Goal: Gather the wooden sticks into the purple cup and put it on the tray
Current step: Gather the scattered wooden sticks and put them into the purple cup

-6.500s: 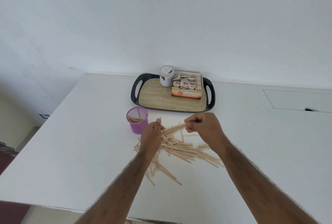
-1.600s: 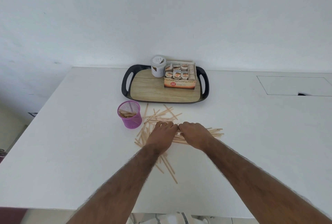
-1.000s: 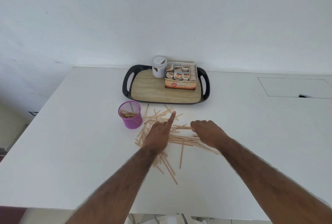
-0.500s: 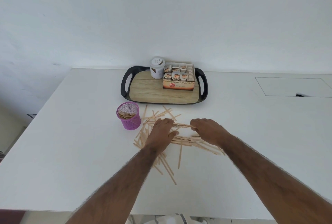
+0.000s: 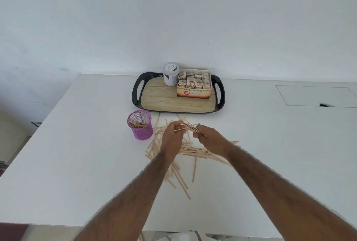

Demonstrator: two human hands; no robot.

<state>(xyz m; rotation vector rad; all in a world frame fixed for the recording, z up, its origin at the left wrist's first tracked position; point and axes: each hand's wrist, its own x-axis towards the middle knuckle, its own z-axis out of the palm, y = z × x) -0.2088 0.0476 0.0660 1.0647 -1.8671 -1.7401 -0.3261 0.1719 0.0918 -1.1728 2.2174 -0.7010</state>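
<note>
A purple mesh cup (image 5: 140, 127) stands upright on the white table, left of my hands, with several wooden sticks inside. Many loose wooden sticks (image 5: 195, 151) lie scattered under and around my hands. My right hand (image 5: 209, 138) grips a small bundle of sticks (image 5: 190, 126), lifted above the pile. My left hand (image 5: 172, 138) pinches a stick end close to that bundle. The black-rimmed tray (image 5: 137, 94) with a wood-pattern floor sits behind the pile.
On the tray's back half stand a white jar (image 5: 171, 74) and an open tea-bag box (image 5: 194, 87). A cut-out panel (image 5: 314, 96) lies in the tabletop at far right. The table's front edge (image 5: 58, 224) runs near me.
Both hands have risen off the pile. The right hand has picked up a small bundle of sticks, and the left hand has closed on a stick beside it.
</note>
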